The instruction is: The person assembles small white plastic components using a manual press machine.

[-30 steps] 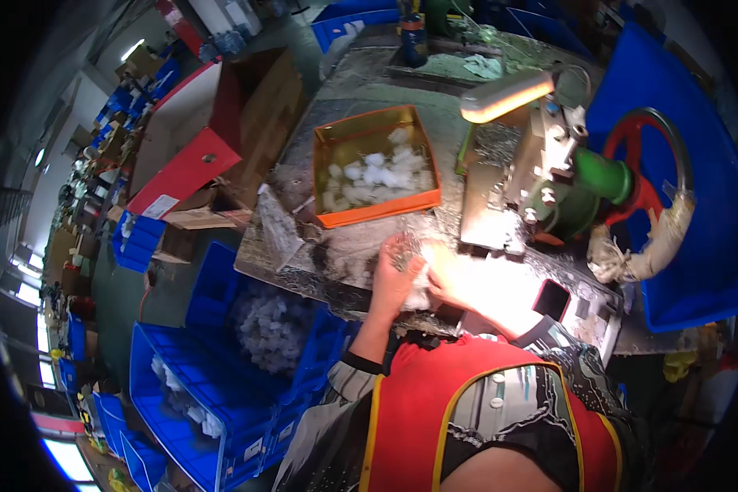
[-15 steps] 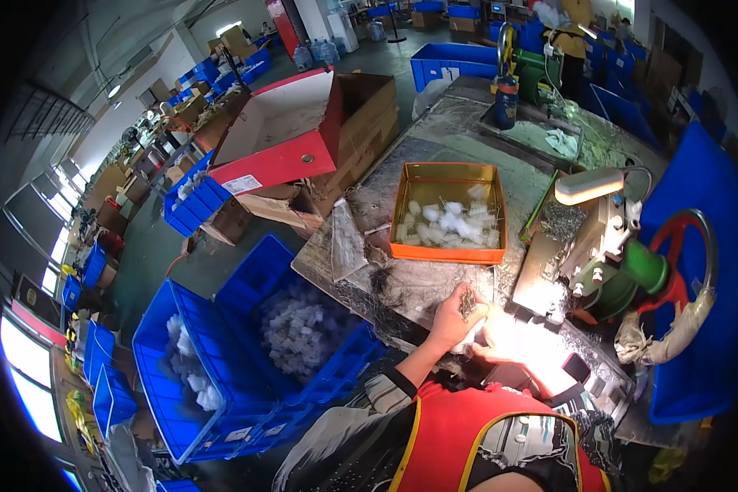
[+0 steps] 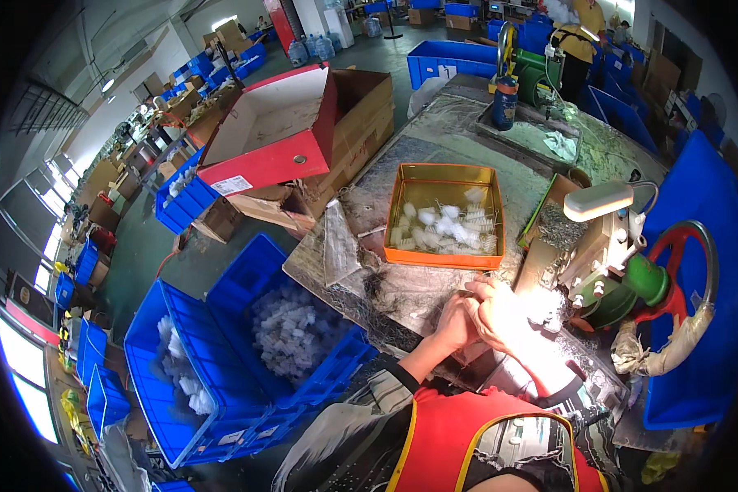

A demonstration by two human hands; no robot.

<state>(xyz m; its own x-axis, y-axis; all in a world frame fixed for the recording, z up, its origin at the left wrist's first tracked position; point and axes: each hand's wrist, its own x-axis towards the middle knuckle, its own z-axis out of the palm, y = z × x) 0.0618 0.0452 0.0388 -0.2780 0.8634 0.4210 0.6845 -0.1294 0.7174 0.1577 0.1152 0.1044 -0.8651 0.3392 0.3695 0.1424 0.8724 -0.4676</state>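
Close together over the near edge of the worktable, my left hand (image 3: pixel 455 321) and my right hand (image 3: pixel 494 310) touch each other. The fingers of both are curled in, and whatever lies between them is hidden. Strong lamp light washes out much of the right hand and forearm. Just beyond them stands an orange-rimmed tin box (image 3: pixel 444 261) with a gold inside. Small white translucent ribbed pieces (image 3: pixel 447 225) lie loose in it. To the right of my hands is a hand-wheel press (image 3: pixel 649 275) with a green body and a red wheel.
Blue crates (image 3: pixel 246 402) at lower left hold many white pieces (image 3: pixel 295 332). A red box lid (image 3: pixel 266 164) rests on a brown carton (image 3: pixel 357 115) at the table's left. A lamp (image 3: pixel 599 201) hangs above the press. A second green machine (image 3: pixel 537 78) and a dark blue bottle (image 3: pixel 505 102) stand farther back.
My right hand has moved up and left against my left hand, covering the dark wiry bit seen earlier at the left fingers. The whole view has shifted slightly.
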